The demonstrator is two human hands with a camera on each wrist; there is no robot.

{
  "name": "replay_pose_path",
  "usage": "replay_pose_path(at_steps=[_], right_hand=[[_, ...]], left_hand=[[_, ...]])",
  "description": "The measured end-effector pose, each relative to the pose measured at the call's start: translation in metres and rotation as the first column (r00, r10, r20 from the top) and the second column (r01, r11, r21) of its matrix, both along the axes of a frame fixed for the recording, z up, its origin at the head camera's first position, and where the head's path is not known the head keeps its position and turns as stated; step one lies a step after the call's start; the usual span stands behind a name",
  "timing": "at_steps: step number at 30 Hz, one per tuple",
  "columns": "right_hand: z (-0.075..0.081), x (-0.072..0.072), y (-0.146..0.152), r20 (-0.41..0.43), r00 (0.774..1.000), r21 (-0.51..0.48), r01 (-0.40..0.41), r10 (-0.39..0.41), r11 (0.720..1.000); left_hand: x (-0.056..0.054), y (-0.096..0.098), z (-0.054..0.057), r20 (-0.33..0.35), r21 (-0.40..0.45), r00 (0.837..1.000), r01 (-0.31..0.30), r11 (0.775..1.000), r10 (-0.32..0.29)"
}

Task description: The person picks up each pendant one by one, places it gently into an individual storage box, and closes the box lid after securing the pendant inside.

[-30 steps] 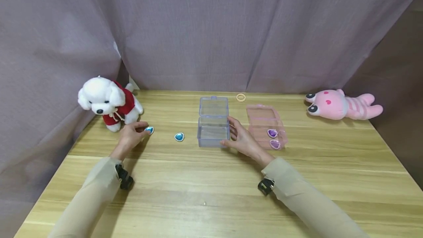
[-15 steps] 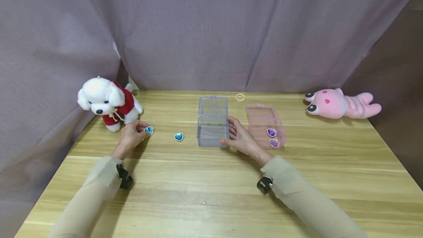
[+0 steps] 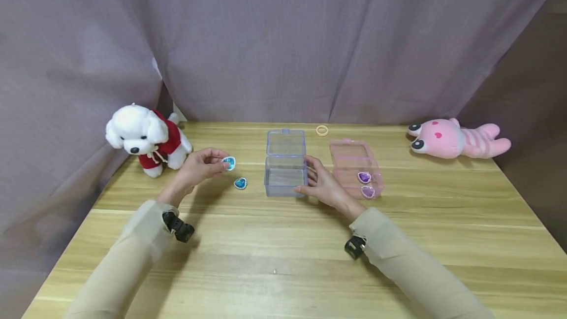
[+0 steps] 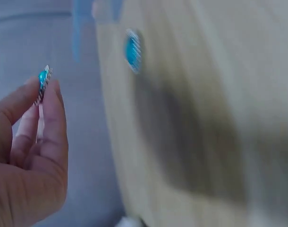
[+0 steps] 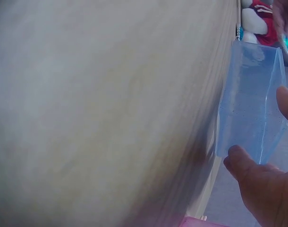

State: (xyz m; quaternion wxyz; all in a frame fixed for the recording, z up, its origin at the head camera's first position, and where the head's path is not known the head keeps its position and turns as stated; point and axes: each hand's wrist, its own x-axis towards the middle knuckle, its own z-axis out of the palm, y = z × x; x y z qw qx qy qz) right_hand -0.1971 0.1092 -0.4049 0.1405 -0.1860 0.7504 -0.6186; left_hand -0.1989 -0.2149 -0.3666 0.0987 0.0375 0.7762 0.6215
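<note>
Between thumb and fingers, my left hand (image 3: 201, 166) pinches a blue heart-shaped gem (image 3: 229, 163) with a beaded silver rim. In the left wrist view that pinched gem (image 4: 43, 83) is held up off the wooden table. A second blue heart gem (image 3: 240, 183) lies on the table just beyond it. At the middle stands a clear bluish plastic box (image 3: 285, 191), its hinged lid (image 3: 286, 143) raised and its inside bare. My right hand (image 3: 325, 186) grips this box by its right side, thumb at the front corner, as the right wrist view also shows.
Right of the right hand lies an opened pink clear box (image 3: 350, 151) with two purple heart gems (image 3: 364, 177). A small pale ring (image 3: 322, 131) lies behind. A white plush dog (image 3: 137, 129) stands at left, and a pink plush toy (image 3: 447, 139) lies at right.
My left hand has lifted the blue gem from beside the plush dog and carried it right, to behind the other blue gem. The right hand stays on the box.
</note>
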Motion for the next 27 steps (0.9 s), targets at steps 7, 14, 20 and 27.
replay_pose_path(at_steps=[7, 14, 20, 27], right_hand=[[0.000, -0.001, 0.001, 0.006, 1.000, 0.010, -0.007, 0.007, 1.000], [0.000, 0.000, 0.001, 0.013, 1.000, 0.024, 0.005, -0.005, 1.000], [-0.002, -0.001, 0.002, -0.001, 1.000, 0.010, -0.002, 0.002, 1.000], [-0.001, -0.001, 0.002, 0.010, 1.000, 0.020, 0.001, -0.001, 1.000]], left_hand=[[-0.020, 0.055, 0.013, 0.040, 0.011, 0.980, 0.195, 0.981, -0.195], [-0.035, 0.096, 0.014, 0.085, -0.041, 0.948, 0.310, 0.950, -0.306], [-0.039, 0.113, 0.011, 0.117, -0.115, 0.942, 0.326, 0.938, -0.313], [-0.042, 0.122, 0.006, 0.120, -0.189, 0.920, 0.391, 0.901, -0.374]])
